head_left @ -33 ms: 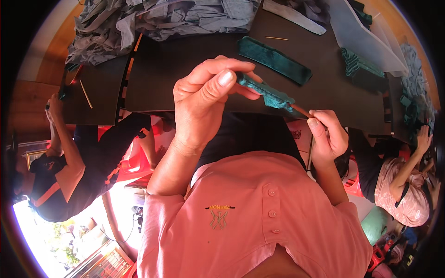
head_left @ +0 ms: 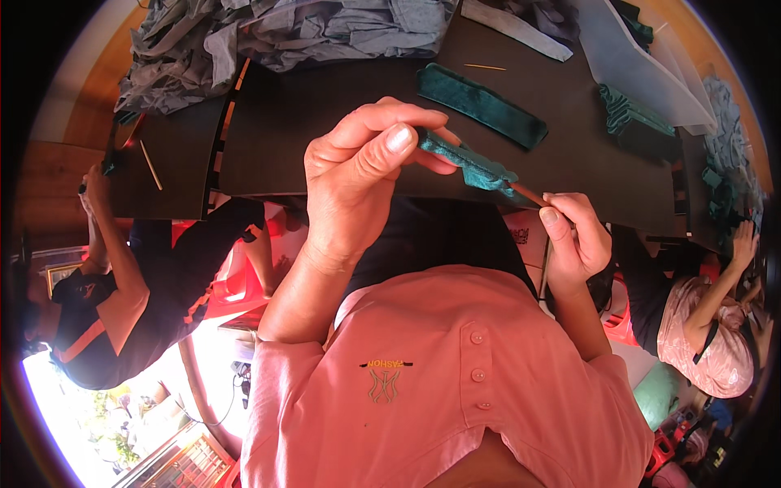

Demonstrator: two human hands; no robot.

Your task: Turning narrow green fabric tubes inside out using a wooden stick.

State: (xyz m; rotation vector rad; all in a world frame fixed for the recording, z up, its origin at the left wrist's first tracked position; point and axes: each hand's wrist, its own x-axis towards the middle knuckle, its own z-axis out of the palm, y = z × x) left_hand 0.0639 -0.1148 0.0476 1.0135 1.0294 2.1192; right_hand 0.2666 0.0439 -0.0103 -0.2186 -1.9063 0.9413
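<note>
The left hand [head_left: 362, 163] pinches one teal velvet piece [head_left: 472, 164] in closed fingers above the dark table [head_left: 272, 134]; the right hand [head_left: 579, 244] grips one brown stick [head_left: 529, 194] likewise. One teal strip [head_left: 482, 106] lies beyond. Two co-workers [head_left: 99, 329] sit left and right.

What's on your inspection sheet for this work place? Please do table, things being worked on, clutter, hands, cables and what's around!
Surface: dark tabletop, partly covered by cloth.
Things in hand: teal fabric piece and brown stick, meeting at one end; whether the stick goes inside is unclear.
Clutter: grey cloth heap, flat dark-green strip, thin stick, translucent bin.
Hands: left hand pinches the fabric; right hand pinches the stick.
Cables: thin dark cord, lower left, off the table.
Surroundings: one person on the left, another on the right; red stool.
</note>
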